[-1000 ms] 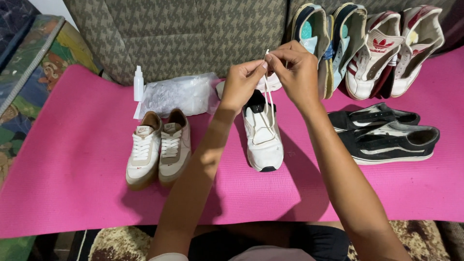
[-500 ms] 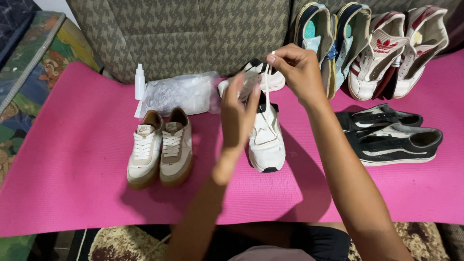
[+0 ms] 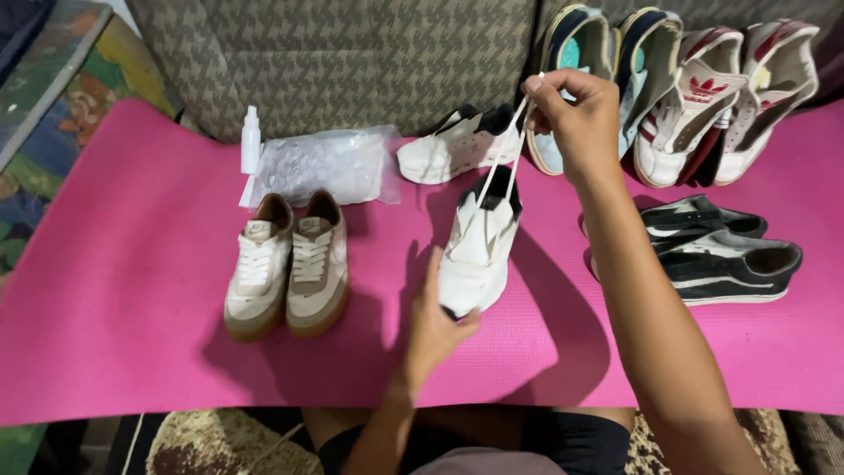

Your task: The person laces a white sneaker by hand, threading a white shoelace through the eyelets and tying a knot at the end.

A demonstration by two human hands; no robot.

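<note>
While a pink mat (image 3: 132, 290) covers the floor in front of a seated person, a white sneaker (image 3: 477, 251) with a black heel collar lies near its middle, toe pointing toward the person. Of the two hands, the left hand (image 3: 435, 325) rests at the toe of this sneaker, fingers loosely curled, the thumb touching the toe; whether it truly grips the shoe cannot be told. The right hand (image 3: 576, 119) is raised above and behind the sneaker, fingers pinched closed on the ends of a white shoelace (image 3: 503, 163), which runs taut from the fingertips down to the shoe's opening.

Just behind it lies its matching white sneaker (image 3: 453, 149), on its side. To the left stands a pair of beige and white sneakers (image 3: 286, 268), laces tied, side by side. Behind that pair sit a crumpled clear plastic bag (image 3: 321, 167) and a small white spray bottle (image 3: 251, 141), upright. To the right lies a pair of black sneakers (image 3: 721, 251) with white stripes. Leaning against a patterned grey-green sofa (image 3: 352, 62) at the back right are a blue-lined pair (image 3: 607, 62) and a red and white pair (image 3: 730, 97).
</note>
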